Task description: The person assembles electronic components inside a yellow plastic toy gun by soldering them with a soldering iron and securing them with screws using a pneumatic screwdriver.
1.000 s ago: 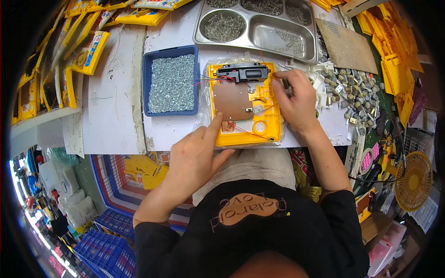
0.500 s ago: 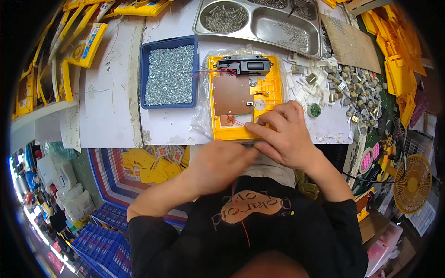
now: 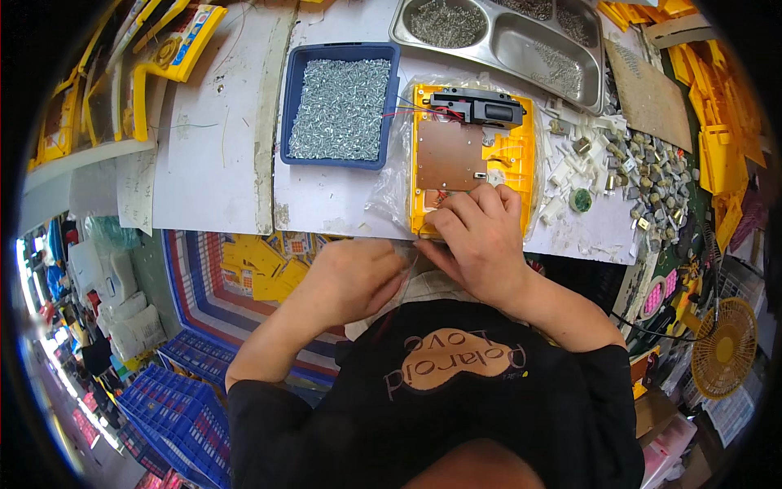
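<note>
A yellow plastic housing lies inner side up at the table's front edge, on clear plastic wrap. Inside it are a brown circuit board and a black plastic module along the far end. My right hand grips the housing's near edge, its fingers bent over the inside and its thumb at the front. Just left of it, past the table edge, my left hand is closed with curled fingers. A thin wire shows beside those fingertips; the grip itself is partly hidden.
A blue bin of screws stands left of the housing. Beyond lies a metal compartment tray. Small metal and white parts are heaped at right, near a round green piece. Below the table at left is a crate of yellow pieces.
The view has shifted, so the table sits farther right and up. My left hand has drawn left, away from the right one. My right hand's fingers have bent over the housing's near edge.
</note>
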The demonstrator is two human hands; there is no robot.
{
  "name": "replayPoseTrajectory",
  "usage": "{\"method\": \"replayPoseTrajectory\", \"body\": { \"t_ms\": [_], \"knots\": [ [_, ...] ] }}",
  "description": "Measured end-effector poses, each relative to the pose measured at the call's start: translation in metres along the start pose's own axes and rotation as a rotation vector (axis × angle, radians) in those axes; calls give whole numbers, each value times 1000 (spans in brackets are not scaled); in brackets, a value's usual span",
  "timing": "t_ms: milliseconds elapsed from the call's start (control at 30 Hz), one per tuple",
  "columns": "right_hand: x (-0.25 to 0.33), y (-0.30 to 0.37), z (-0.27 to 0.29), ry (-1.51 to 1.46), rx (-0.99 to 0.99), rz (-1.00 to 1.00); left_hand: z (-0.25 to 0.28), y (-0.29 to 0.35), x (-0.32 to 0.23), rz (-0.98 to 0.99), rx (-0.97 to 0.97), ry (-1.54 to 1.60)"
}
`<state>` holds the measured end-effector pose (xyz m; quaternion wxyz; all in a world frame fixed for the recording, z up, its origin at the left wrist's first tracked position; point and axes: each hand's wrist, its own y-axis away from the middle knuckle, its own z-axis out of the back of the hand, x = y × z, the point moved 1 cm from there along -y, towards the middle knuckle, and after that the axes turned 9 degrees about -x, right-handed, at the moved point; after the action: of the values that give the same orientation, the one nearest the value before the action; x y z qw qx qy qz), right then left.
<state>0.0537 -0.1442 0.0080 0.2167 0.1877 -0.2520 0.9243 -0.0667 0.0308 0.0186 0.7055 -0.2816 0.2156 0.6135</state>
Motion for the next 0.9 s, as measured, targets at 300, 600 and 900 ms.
{"method": "replayPoseTrajectory", "body": {
  "t_ms": [300, 600, 900],
  "knots": [
    [-81, -20, 78, -242, -142, -4, -8, -21, 31, -211, -179, 37],
    [-251, -228, 180, 533, -698, 229, 0, -36, 28, -171, -57, 81],
    [-335, -302, 170, -803, -663, -51, -3, -30, 24, -137, -78, 107]
  ]
}}
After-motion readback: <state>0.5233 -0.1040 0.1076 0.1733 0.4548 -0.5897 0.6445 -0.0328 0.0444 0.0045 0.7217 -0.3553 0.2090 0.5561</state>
